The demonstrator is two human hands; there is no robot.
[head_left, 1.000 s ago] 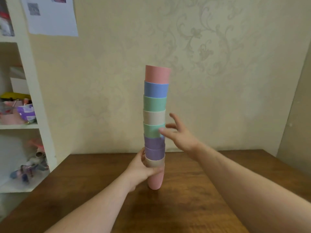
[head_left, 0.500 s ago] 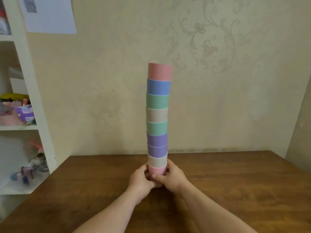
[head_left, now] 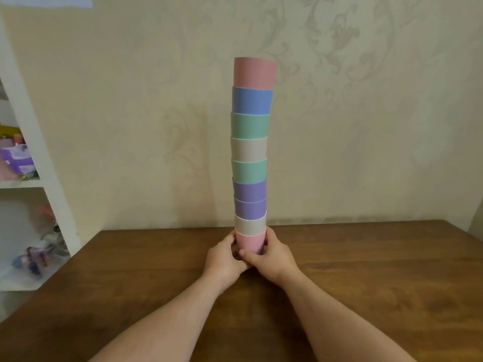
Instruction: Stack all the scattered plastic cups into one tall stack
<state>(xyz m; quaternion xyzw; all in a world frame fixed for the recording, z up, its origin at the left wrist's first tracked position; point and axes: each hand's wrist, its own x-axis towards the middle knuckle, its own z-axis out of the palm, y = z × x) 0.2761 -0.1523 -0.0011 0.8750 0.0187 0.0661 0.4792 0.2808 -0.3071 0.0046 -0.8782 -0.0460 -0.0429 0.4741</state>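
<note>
On the wooden desk [head_left: 366, 270], dead center, the cup stack [head_left: 250, 152] stands nine high, leaning a touch toward 1 o'clock. Left hand [head_left: 224, 259] at 9 o'clock and right hand [head_left: 271, 257] at 3 o'clock both wrap the bottom pink cup [head_left: 249, 242], fingers curled snug around it.

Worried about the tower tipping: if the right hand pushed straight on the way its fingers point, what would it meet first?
The right hand already wraps the bottom pink cup; pushing on would press that cup toward the left hand.
</note>
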